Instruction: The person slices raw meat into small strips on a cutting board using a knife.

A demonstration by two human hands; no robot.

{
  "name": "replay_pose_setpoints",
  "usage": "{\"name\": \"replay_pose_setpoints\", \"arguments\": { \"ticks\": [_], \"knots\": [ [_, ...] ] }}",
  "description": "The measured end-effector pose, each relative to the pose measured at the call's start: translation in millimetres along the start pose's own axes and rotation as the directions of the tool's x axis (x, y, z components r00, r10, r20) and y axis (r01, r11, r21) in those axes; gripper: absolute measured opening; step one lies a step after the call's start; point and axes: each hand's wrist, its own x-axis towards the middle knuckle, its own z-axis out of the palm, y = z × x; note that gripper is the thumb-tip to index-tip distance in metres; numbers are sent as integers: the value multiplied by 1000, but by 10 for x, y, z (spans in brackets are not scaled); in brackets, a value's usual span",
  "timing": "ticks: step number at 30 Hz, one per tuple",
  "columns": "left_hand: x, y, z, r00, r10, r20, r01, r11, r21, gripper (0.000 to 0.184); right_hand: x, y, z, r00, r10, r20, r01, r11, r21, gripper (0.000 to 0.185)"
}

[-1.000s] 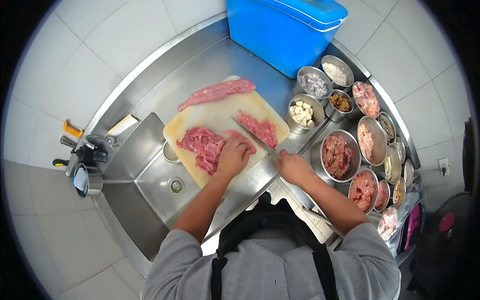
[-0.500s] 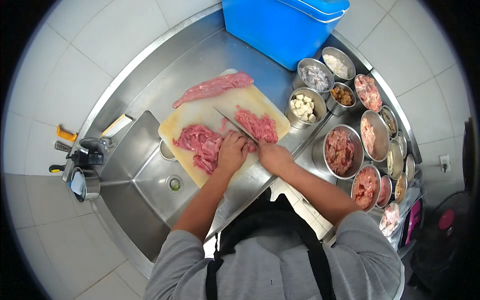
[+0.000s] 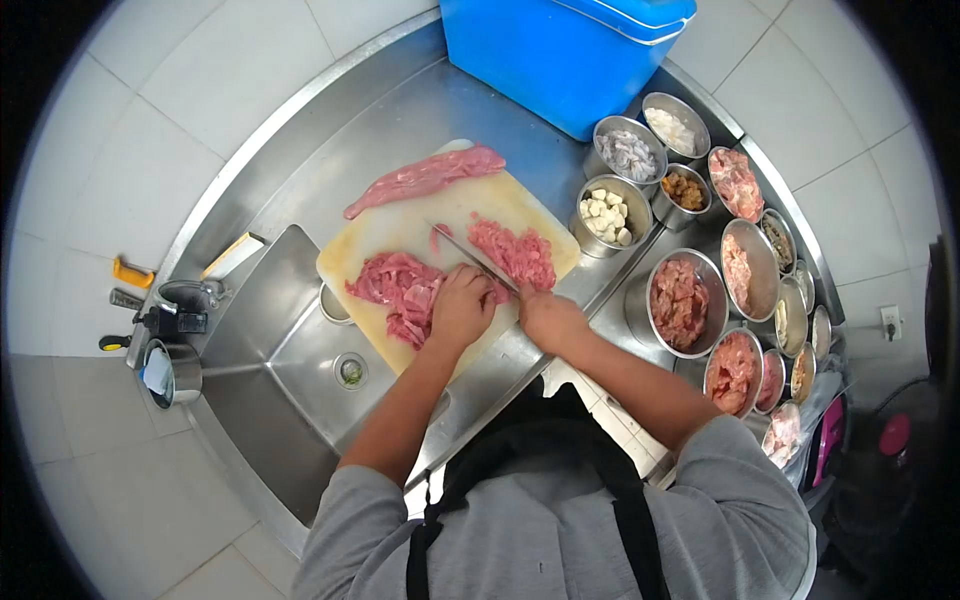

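My right hand (image 3: 552, 322) is closed round the handle of a knife (image 3: 470, 254), its blade pointing up and left across the pale cutting board (image 3: 385, 228). Close by, my left hand (image 3: 462, 306) has its fingers curled down on a small piece of raw meat (image 3: 501, 292) beside the blade. Thin meat strips (image 3: 515, 250) lie heaped on the blade's right side. Larger meat slices (image 3: 393, 290) are piled left of my left hand. A long uncut piece of meat (image 3: 425, 181) rests along the board's far edge. The knife handle is hidden in my grip.
To the left of the board is a steel sink (image 3: 290, 360). A blue cooler (image 3: 560, 65) stands at the back. Several steel containers line the right side, among them one of white cubes (image 3: 605, 216) and one of meat chunks (image 3: 680, 305).
The knife has shifted slightly, and a small strip of meat now lies left of the blade near its tip. Both hands stay in nearly the same place.
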Motion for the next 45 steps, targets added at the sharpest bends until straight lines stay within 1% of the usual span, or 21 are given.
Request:
{"name": "replay_pose_setpoints", "arguments": {
  "ticks": [2,3,5,9,11,12,14,16,18,22,25,27,31,33,34,36,37,39,40,42,45],
  "knots": [
    [140,-70,-171,964,-267,11,267,963,32,8,-98,16,-211,1000,9,3,-9,998,57,27],
    [224,-170,-218,964,-267,10,266,963,32,8,-152,7,-294,1000,9,3,-9,998,57,27],
    [510,-418,-270,936,-272,-223,313,934,172,10,-251,9,-356,999,48,-15,-47,997,68,28],
    [703,-579,-144,952,-227,-205,281,913,297,10,-245,86,-328,995,73,-69,-67,995,74,28],
    [717,-635,-162,952,-279,-125,291,953,88,11,-268,180,-310,985,126,-118,-107,983,152,28],
    [703,-507,-206,952,-279,-125,291,953,88,11,-278,233,-295,985,126,-118,-107,983,151,28],
    [571,-185,-290,973,-147,-176,149,989,-2,12,-296,313,-278,987,95,-129,-67,976,208,28],
    [385,-135,-200,991,-85,-102,99,986,135,14,-324,338,-235,992,86,-89,-69,982,177,28],
    [4,-59,-62,999,-15,50,9,994,112,16,-375,301,-253,996,77,-52,-69,987,146,29],
    [-100,224,-203,999,5,-49,2,991,131,19,-495,190,-365,997,78,13,-78,996,49,27],
    [-44,130,-186,978,93,-188,-87,995,43,21,-634,68,-504,996,73,51,-73,997,-8,26],
    [-14,21,-135,991,128,43,-131,989,74,22,-697,24,-553,992,89,89,-86,995,-44,25],
    [1,-14,-91,995,69,72,-72,997,41,16,-733,68,-580,996,73,55,-71,997,-39,25],
    [16,4,-108,985,-157,-67,153,987,-57,11,-733,56,-580,994,95,50,-93,995,-30,25],
    [26,15,-116,986,-154,-69,150,987,-56,11,-732,42,-576,992,117,48,-116,993,-28,25],
    [28,109,-151,930,-267,-255,270,963,-22,11,-724,49,-538,988,144,48,-143,990,-19,25],
    [20,179,-149,931,-266,-252,269,963,-21,11,-714,73,-493,991,131,40,-131,991,-11,25],
    [-21,304,-122,986,-164,-3,164,986,-16,11,-711,81,-462,993,116,35,-116,993,-1,26],
    [-67,316,-101,986,-164,-3,164,986,-13,11,-708,73,-464,993,114,40,-114,993,-3,26],
    [-94,317,-66,954,-198,-225,211,977,36,10,-699,70,-513,993,112,39,-112,994,-7,26],
    [-55,207,-119,976,-67,-206,60,997,-40,8,-797,43,-613,995,69,75,-65,996,-54,24]
  ]
}}
